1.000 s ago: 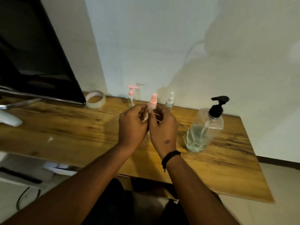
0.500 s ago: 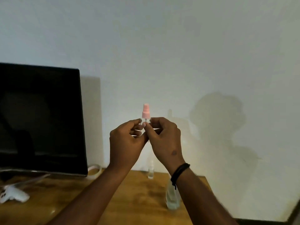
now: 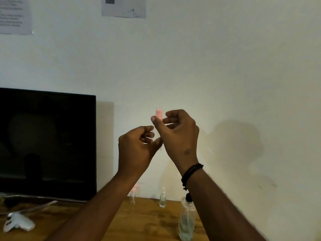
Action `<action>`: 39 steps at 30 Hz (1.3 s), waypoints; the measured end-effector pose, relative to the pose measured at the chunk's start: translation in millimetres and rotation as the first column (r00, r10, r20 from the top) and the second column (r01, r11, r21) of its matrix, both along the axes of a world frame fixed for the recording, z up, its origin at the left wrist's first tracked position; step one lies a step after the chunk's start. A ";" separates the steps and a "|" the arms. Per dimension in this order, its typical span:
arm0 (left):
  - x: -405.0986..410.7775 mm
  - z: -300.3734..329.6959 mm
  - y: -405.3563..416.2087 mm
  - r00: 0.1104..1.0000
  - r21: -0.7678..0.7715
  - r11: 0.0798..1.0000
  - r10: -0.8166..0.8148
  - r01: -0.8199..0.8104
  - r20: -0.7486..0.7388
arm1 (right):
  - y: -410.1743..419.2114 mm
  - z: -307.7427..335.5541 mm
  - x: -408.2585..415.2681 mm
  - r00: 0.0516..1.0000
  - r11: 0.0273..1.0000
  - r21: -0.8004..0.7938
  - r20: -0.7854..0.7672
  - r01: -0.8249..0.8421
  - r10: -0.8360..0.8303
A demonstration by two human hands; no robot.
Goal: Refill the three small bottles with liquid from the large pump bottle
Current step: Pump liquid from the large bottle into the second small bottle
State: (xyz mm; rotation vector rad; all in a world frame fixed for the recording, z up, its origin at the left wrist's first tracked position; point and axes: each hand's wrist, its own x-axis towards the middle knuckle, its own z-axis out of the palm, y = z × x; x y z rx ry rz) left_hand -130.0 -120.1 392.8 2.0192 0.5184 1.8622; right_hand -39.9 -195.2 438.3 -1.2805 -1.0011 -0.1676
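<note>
Held up at chest height before the wall, a small clear bottle (image 3: 157, 136) stands upright between my two hands. My left hand (image 3: 137, 148) has its fingers curled round the clear body; my right hand (image 3: 178, 136), above it, pinches the pink spray cap (image 3: 159, 114) at the top. The bottle's long axis runs straight up, so the cap should lift upward, away from the left hand. The body is blurred and mostly hidden. Below, on the desk (image 3: 147, 221), the large pump bottle (image 3: 186, 221) is half covered by my right forearm; two more small bottles (image 3: 162, 199) stand behind it by the wall.
</note>
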 end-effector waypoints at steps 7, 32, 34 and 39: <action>2.8 6.2 -5.6 1.000 0.032 0.999 -0.023 0.023 -0.010 | 10.0 2.5 -1.7 0.995 0.995 0.023 -0.020 0.096 -0.096; 5.6 11.6 -2.5 0.999 -0.024 0.999 -0.025 0.024 -0.042 | 15.8 -7.4 0.8 0.993 0.996 0.076 -0.100 -0.052 0.059; 5.2 12.7 -3.4 0.999 -0.021 1.000 -0.018 0.017 -0.040 | 17.2 -7.5 0.7 0.990 0.994 0.098 -0.131 -0.043 0.056; 5.1 15.3 -1.9 0.999 0.004 1.000 -0.004 0.004 -0.038 | 21.4 -8.1 -1.8 0.988 0.990 0.127 -0.135 -0.056 0.074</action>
